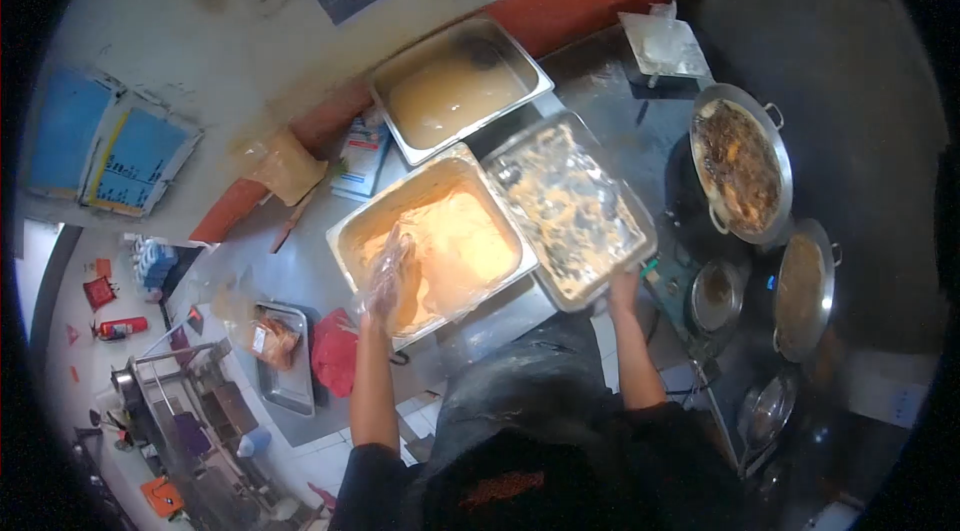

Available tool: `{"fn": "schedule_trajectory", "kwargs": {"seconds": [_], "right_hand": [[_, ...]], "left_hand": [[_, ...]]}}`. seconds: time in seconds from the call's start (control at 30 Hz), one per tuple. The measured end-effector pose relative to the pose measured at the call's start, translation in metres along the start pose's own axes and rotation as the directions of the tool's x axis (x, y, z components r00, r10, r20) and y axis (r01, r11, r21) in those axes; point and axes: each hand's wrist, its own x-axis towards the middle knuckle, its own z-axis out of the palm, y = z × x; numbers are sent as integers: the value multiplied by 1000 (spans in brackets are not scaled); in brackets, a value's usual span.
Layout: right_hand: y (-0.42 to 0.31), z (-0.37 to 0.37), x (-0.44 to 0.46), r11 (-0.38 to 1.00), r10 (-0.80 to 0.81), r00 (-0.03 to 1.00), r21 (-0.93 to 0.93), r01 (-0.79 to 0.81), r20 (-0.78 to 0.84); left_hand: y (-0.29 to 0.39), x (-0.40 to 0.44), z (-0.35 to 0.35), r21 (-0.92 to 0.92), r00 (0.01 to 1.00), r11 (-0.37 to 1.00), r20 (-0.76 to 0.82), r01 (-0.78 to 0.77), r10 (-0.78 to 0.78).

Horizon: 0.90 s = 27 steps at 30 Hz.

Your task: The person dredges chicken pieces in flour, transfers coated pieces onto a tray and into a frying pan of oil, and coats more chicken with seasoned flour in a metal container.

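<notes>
My left hand (388, 279), in a clear plastic glove, reaches into a deep steel pan (343, 253) of pale orange flour (465, 236). Its fingers are stretched out over the left side of the flour, and I see nothing held in them. My right hand (622, 293) grips the near right corner of a shallow metal tray (640, 216). Patches of flour are stuck to the tray's bottom, and its left edge lies against the flour pan's side. Behind the pan stands another steel pan (545, 84) holding cloudy tan liquid (455, 101).
To the right, a wok (740, 166) holds dark bubbling oil with food; a second wok (803, 296) stands nearer. A scale (668, 46) is at the back. On the left are a knife (288, 228), a red cloth (336, 351) and a tray (300, 396) with bagged meat.
</notes>
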Motion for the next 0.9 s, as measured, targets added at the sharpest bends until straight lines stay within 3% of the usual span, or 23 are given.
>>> {"fn": "schedule_trajectory", "kwargs": {"seconds": [0.07,0.1,0.13,0.2,0.27,0.3,0.33,0.37,0.4,0.47,0.5,0.6,0.67,0.7,0.73,0.77,0.87,0.9], "right_hand": [[3,-20,2,951,-11,951,-297,-86,-310],[-10,-37,-3,930,-25,963,-360,-77,-270],[-32,-55,-8,902,-42,973,-427,-60,-225],[-81,-74,-22,926,-126,964,-377,28,-236],[-135,-101,-30,920,-145,969,-387,57,-201],[-160,-124,-21,861,-143,973,-508,32,-181],[-183,-141,-17,786,-138,976,-618,5,-167],[-215,-141,-25,807,-236,962,-579,115,-137],[-249,-138,-31,815,-333,936,-535,223,-117],[-302,-128,-38,851,-404,913,-388,353,-56],[-325,-114,-41,820,-459,887,-408,401,-50],[-387,-46,-55,743,-492,850,-419,522,188],[-407,17,-71,488,-645,687,-512,707,334],[-410,46,-74,460,-616,665,-493,739,422],[-412,71,-75,432,-583,635,-469,770,507],[-406,96,-71,340,-625,512,-385,858,589],[-400,155,-90,96,-628,177,-151,984,757],[-398,169,-94,93,-631,160,-130,987,759]], "left_hand": [[-29,-15,-6,143,986,976,-25,-162,167],[-38,-20,-7,188,975,959,-29,-212,221],[-41,-25,-4,9,973,975,-67,-220,220],[-29,-38,0,-184,972,957,-119,-224,204],[17,-54,-12,-70,995,998,-96,2,-8],[8,-53,-8,-84,995,996,-100,-4,-4],[-8,-55,-1,-368,992,930,-114,9,-55],[-17,-55,3,-620,989,785,-108,14,-103],[-10,-56,5,-625,991,781,-100,7,-90],[12,-62,6,-825,978,565,-122,-6,-167],[14,-62,6,-824,982,566,-116,-10,-152],[19,-59,2,-752,963,660,-174,4,-204],[23,-61,2,-789,956,613,-205,-36,-208],[27,-63,0,-785,953,617,-223,-50,-206],[30,-65,-3,-690,947,717,-286,-98,-146],[33,-69,-6,-579,937,803,-341,-141,-81],[32,-79,-10,-462,918,861,-397,-211,12],[32,-79,-10,-456,909,863,-416,-217,9]]}}
